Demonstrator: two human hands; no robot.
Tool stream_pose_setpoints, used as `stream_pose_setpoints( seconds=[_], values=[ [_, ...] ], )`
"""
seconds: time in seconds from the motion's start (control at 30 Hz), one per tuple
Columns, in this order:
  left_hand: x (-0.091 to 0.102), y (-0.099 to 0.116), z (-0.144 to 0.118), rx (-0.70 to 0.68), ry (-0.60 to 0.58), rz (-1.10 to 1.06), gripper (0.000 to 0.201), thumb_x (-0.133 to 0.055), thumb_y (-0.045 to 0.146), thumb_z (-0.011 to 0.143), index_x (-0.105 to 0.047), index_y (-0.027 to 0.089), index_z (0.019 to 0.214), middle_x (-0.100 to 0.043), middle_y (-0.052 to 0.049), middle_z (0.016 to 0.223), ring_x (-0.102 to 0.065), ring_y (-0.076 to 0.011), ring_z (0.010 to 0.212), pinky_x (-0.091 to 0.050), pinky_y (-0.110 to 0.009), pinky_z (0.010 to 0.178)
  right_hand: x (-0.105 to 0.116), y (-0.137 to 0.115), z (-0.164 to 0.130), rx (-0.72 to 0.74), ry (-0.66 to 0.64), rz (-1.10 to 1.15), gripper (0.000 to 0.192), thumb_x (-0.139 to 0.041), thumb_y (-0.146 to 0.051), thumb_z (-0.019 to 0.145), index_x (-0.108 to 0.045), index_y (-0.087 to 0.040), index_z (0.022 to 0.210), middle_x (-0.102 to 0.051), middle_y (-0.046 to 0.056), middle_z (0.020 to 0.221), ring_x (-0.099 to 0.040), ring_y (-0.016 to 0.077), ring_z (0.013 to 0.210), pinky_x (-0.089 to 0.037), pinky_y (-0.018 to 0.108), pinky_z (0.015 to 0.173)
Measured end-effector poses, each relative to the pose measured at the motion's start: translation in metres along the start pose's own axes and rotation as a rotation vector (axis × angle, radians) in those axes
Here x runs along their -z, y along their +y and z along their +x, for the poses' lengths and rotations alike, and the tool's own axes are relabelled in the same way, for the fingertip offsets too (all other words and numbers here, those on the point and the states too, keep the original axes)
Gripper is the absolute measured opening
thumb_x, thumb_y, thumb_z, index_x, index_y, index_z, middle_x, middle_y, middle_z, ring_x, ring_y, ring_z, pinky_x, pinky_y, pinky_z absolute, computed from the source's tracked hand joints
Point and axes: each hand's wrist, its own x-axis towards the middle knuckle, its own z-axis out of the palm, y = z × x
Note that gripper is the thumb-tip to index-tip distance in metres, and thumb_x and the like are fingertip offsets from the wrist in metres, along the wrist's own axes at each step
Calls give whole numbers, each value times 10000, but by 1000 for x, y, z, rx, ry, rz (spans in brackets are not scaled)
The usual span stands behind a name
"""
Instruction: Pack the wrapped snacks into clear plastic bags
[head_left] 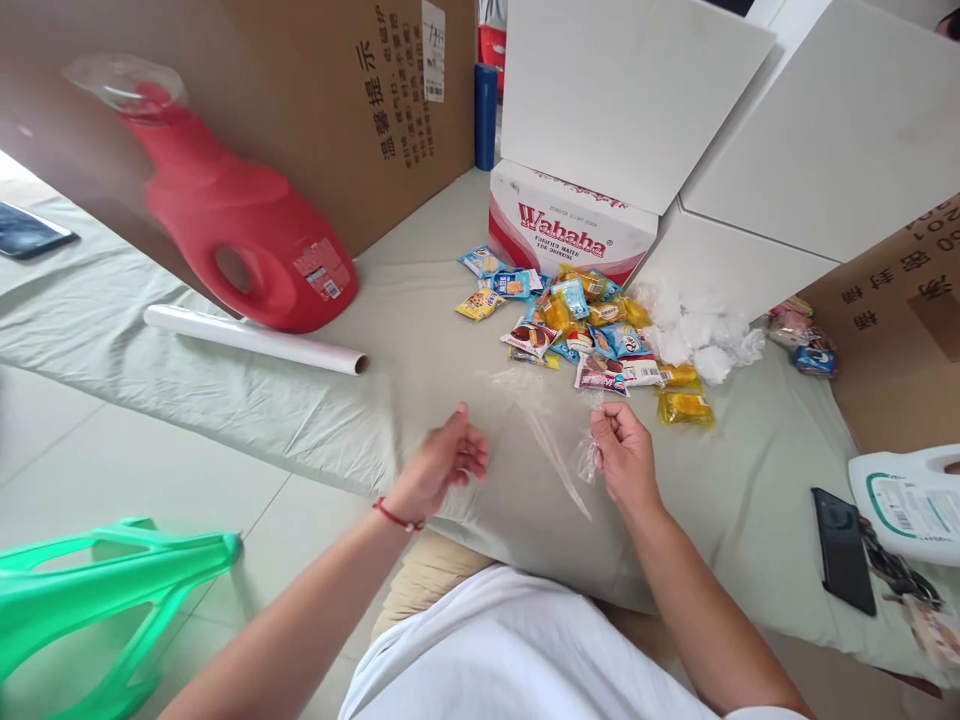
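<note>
A clear thin plastic bag point(541, 422) hangs from my right hand point(627, 450), pinched between thumb and fingers just above the cloth. My left hand point(451, 452), with a red cord at the wrist, is raised to the left of the bag; its fingers are loosely curled, apart from the thumb, and nothing shows in them. Past both hands lies a pile of small wrapped snacks point(570, 312) in blue, yellow and red-brown packets. Crumpled clear bags with white contents point(701, 335) sit against the pile's right side.
A Wahaha water carton point(574, 222) stands behind the snacks. To the left are a red jug point(255, 215), a white roll point(255, 338) and a large cardboard box point(315, 70). A phone point(841, 550) and a white bottle point(911, 500) are at right; a green stool point(112, 570) stands on the floor.
</note>
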Motion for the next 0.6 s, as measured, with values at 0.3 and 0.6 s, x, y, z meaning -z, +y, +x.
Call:
stream_pose_setpoints(
  seconds=[0.3,0.6],
  values=[
    [-71,-2,23,-29,-15,-136,344,-773,474,754,-600,180,714,-634,-21,743,-588,-128,660,-455,-216,554,-1,6,-8,67,126,69,300,-740,-518,856,-624,-246,907,-572,-29,733,-530,118,625,-472,246,587],
    [-24,-10,27,37,-135,-97,410,-808,515,712,-586,173,752,-557,41,582,-415,-53,401,-246,-179,370,48,33,16,-254,164,348,394,-876,-446,667,-584,-232,822,-690,-1,831,-578,106,564,-480,232,453]
  ],
)
